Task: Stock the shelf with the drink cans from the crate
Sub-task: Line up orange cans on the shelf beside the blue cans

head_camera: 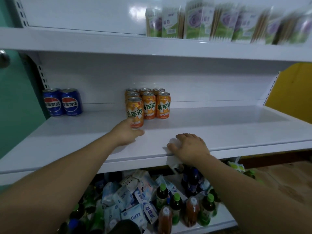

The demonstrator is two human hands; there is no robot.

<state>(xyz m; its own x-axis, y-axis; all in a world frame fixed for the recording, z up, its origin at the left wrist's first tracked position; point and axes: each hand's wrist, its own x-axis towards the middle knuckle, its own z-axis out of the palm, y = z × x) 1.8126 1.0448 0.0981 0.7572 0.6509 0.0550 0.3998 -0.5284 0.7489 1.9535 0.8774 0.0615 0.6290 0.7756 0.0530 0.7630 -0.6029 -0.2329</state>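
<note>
Several orange drink cans (156, 105) stand in rows near the middle of the white shelf (219, 125). My left hand (126, 132) is wrapped around the base of the front-left orange can (135, 110), which stands upright on the shelf. Two blue cola cans (62, 102) stand side by side at the shelf's far left. My right hand (190, 147) rests palm down on the shelf's front edge with its fingers spread, holding nothing. The crate is out of view.
The shelf above holds several green and purple packs (202, 22). The lower shelf (224, 222) carries bottles of drink (175, 206) and light blue packets (133, 198). A teal wall (15, 107) stands at the left, a yellow panel (293, 88) at the right.
</note>
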